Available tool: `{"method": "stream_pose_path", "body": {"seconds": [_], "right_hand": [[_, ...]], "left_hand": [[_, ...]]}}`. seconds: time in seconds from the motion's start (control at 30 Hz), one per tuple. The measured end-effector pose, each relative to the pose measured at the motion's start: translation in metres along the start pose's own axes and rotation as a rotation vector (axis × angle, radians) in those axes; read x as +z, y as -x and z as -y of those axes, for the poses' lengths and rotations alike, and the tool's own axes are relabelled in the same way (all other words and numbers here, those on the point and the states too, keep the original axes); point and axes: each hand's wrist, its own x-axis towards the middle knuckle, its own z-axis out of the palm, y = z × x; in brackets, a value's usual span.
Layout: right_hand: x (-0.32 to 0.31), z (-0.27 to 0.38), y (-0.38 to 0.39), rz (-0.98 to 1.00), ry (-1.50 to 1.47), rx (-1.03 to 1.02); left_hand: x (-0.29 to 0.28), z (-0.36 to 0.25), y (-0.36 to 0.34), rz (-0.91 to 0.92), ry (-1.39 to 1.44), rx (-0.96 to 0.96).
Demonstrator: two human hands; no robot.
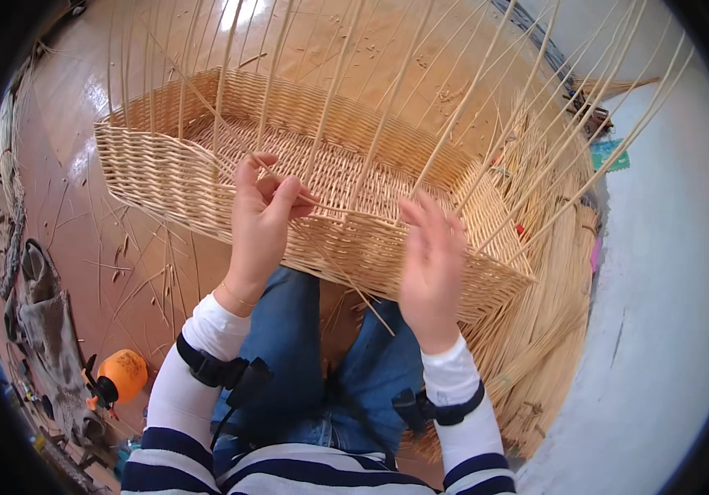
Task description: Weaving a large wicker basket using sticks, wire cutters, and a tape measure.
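Observation:
A large pale wicker basket (181,186) with a woven base and low woven walls lies across and beyond my knees. Tall thin upright stakes (334,91) rise from its rim. At the near wall my left hand (265,210) is closed, thumb against fingers, on a thin wicker strand (226,124) that slants up and left. My right hand (434,268) is by the near rim farther right, blurred by motion. Its fingers look stretched and a little apart, beside an upright stake. A loose strand end (375,313) hangs down outside the near wall.
Bundles of pale wicker rods (548,355) lie to the right along a white wall (651,330). Scraps of cane litter the brown floor (82,214). An orange rounded container (123,375) with a black top and grey cloth (49,330) are at the left.

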Motion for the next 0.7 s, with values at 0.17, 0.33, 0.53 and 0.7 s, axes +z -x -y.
{"method": "stream_pose_path", "body": {"seconds": [0.17,0.33,0.53,0.7], "right_hand": [[0.058,0.008,-0.024,0.433,-0.068,0.175],[0.073,0.01,-0.019,0.356,-0.021,0.255],[0.088,0.001,-0.006,0.068,0.155,0.022],[0.088,0.012,-0.007,0.073,0.172,0.044]], "left_hand": [[-0.003,0.006,-0.002,-0.027,0.065,0.015],[0.003,-0.004,-0.013,0.039,-0.423,0.173],[0.037,-0.043,-0.027,0.31,-0.96,0.275],[0.038,-0.033,-0.037,0.492,-0.804,0.202]]}}
